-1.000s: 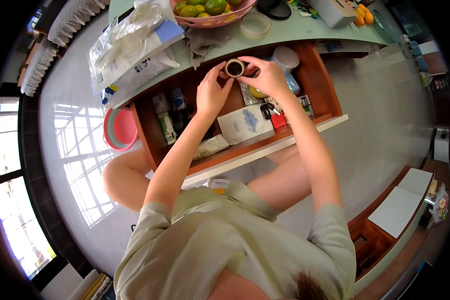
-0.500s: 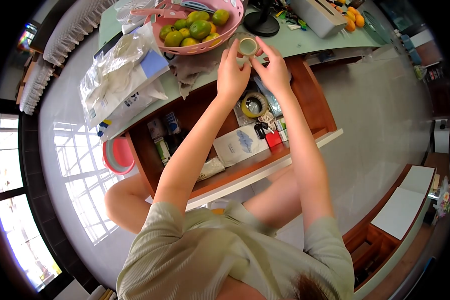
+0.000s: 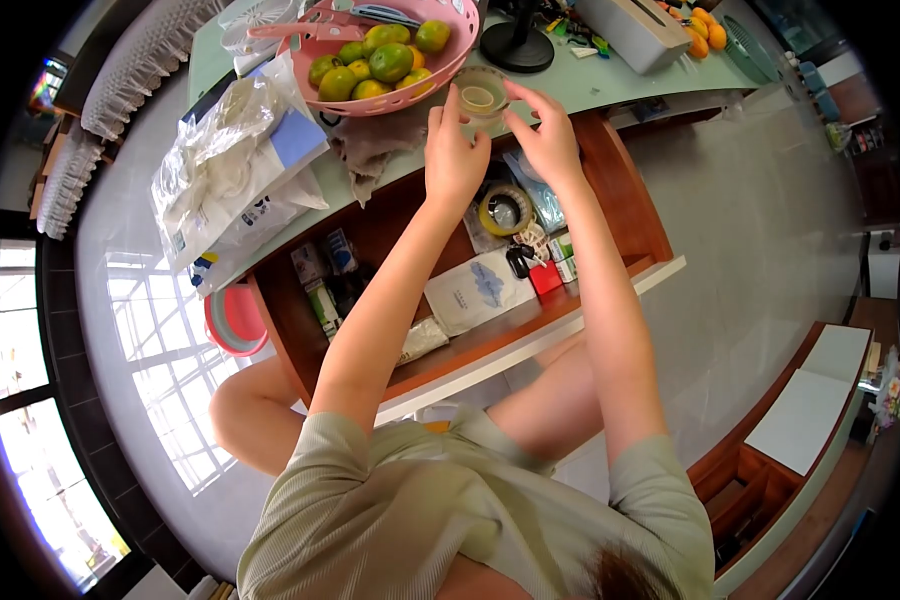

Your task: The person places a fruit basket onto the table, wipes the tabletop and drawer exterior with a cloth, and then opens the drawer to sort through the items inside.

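A small pale ring, like a narrow roll of tape, lies within the outline of a clear round dish at the table's front edge. My left hand is on the left of the dish, fingers apart, its index fingertip close to the rim. On the other side my right hand has its thumb and index finger spread beside the rim. I cannot tell whether the fingertips touch the dish. Below my hands, a larger yellowish tape roll sits in the open drawer.
A pink basket of green-orange citrus stands left of the dish, near plastic bags and a grey cloth. Behind are a black round base and a grey tissue box. The drawer holds a white packet and a red box.
The small tape roll has moved slightly left and down from between my fingertips into the dish's outline. My fingers have spread apart from it, and the dish shows more fully.
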`<state>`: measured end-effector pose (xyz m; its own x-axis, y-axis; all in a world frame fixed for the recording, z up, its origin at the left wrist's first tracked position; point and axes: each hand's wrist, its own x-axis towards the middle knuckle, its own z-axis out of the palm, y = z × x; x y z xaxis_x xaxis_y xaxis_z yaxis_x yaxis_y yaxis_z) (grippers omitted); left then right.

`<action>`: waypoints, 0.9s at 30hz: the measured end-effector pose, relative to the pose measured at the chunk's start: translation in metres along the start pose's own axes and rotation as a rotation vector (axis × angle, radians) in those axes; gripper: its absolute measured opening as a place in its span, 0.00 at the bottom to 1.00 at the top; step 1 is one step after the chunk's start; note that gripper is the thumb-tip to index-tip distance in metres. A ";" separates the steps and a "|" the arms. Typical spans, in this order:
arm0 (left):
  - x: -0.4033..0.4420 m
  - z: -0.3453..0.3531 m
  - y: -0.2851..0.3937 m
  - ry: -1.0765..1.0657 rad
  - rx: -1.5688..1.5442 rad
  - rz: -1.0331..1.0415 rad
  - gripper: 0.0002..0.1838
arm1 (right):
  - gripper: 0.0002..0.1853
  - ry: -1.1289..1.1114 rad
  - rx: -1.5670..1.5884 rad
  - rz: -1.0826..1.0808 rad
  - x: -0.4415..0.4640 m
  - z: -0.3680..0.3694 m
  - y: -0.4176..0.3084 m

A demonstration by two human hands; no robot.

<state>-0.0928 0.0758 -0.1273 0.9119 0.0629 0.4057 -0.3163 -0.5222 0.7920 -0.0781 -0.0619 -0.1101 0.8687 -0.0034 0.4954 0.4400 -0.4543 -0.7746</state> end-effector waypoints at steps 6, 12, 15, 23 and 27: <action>-0.020 -0.012 0.011 -0.032 -0.109 -0.047 0.29 | 0.15 -0.025 -0.028 -0.010 -0.010 -0.019 -0.001; -0.062 -0.006 0.011 -0.101 -0.117 -0.110 0.25 | 0.15 -0.080 -0.036 0.051 -0.030 -0.040 0.002; -0.084 0.006 -0.001 -0.174 -0.139 -0.152 0.22 | 0.15 -0.185 -0.073 0.160 -0.044 -0.049 0.006; -0.130 0.032 -0.025 -0.418 -0.055 -0.286 0.13 | 0.18 -0.761 -0.062 0.481 -0.083 -0.049 0.057; -0.145 0.048 -0.042 -0.582 0.025 -0.433 0.13 | 0.17 -1.052 -0.305 0.539 -0.103 -0.035 0.087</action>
<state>-0.1990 0.0475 -0.2413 0.9478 -0.1904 -0.2557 0.1043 -0.5730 0.8129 -0.1375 -0.1321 -0.2152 0.7463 0.4024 -0.5303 0.0180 -0.8085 -0.5882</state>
